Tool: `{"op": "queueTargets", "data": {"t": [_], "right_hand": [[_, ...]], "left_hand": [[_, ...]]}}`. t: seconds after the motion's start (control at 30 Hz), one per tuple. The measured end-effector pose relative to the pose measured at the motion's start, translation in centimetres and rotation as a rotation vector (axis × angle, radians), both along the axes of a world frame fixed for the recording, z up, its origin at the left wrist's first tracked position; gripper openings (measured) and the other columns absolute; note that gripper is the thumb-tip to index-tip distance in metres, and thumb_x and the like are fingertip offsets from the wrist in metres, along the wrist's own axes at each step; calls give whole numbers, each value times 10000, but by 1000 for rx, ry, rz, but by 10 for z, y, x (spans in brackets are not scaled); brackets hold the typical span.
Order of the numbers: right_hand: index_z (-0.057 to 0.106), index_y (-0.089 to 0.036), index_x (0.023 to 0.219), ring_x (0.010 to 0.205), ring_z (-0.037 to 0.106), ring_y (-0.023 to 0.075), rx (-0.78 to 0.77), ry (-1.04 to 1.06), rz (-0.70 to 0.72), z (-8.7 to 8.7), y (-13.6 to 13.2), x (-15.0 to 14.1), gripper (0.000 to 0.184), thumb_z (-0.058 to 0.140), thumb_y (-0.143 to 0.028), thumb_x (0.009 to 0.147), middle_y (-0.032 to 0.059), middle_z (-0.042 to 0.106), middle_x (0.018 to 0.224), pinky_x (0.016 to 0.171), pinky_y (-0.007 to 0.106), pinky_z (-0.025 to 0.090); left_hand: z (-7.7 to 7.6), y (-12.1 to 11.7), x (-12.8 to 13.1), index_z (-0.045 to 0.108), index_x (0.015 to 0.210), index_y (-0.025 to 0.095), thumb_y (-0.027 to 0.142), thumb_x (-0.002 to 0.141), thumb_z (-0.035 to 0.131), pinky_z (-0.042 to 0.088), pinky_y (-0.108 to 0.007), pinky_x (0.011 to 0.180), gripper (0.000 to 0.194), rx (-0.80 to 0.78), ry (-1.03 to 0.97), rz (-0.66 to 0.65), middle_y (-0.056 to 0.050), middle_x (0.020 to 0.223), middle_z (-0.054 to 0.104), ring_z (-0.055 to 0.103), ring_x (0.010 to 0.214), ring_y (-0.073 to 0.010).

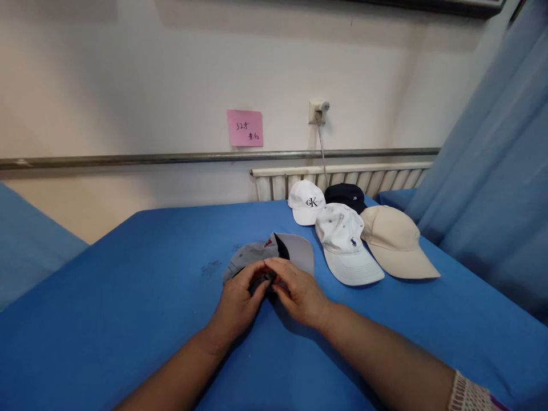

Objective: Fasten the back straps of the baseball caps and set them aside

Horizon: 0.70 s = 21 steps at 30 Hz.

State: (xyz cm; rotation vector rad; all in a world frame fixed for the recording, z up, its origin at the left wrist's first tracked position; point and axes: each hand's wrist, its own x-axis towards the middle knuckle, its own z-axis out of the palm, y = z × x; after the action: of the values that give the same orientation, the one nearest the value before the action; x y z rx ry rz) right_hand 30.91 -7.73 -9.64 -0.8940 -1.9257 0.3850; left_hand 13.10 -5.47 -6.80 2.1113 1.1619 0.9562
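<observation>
A grey baseball cap (247,254) with a dark lining and a red mark lies on its side on the blue-covered table, its brim pointing right. My left hand (241,297) and my right hand (299,288) meet at the cap's near edge, thumbs and fingertips pinching its rim. A dark part of the cap shows between the fingers. The near side of the cap is partly hidden behind my hands.
To the right sit a white cap with CK letters (306,201), a navy cap (345,195), a pale cap with a horse logo (346,242) and a beige cap (396,240). Behind are a radiator (278,185) and rail (171,158); a blue curtain (483,148) hangs right.
</observation>
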Motion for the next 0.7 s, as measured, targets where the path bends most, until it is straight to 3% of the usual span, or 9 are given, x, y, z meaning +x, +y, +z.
{"op": "queueTargets", "data": {"t": [0.13,0.3,0.4,0.6,0.7], "right_hand": [[311,-272,1499,1252,565,203,-56,53,43,0,-1,0,685,539,-106,874,82,564,1394,1045,409,479],[558,-267,1302,1052,670,185,-191,135,54,4,0,5,456,608,-164,861,32,696,1189,926,358,538],[642,-250,1177,962,686,165,-226,159,46,5,1,6,350,596,-129,852,11,728,1084,872,314,540],[671,-237,1107,956,686,181,-173,68,-48,4,2,5,259,599,-157,872,16,737,1047,865,310,520],[669,-234,1105,948,686,194,-175,-15,-95,4,2,5,251,600,-162,875,26,737,1044,859,314,518]], "left_hand": [[2,-9,5,552,1194,193,302,820,618,558,-422,949,396,-201,-245,-42,-97,1143,704,691,1021,-231],[7,-12,5,570,1133,197,314,796,639,590,-402,883,363,-276,-283,4,-80,1077,712,701,945,-217],[5,-10,3,588,1128,195,309,809,630,587,-394,860,342,-180,-199,20,-73,1047,711,696,920,-214],[4,-10,-4,608,1175,224,265,889,573,532,-400,910,291,266,127,7,-63,1064,694,651,998,-222],[4,-11,-5,578,1225,233,281,914,557,532,-392,889,315,329,202,-11,-62,1061,689,646,986,-221]]}}
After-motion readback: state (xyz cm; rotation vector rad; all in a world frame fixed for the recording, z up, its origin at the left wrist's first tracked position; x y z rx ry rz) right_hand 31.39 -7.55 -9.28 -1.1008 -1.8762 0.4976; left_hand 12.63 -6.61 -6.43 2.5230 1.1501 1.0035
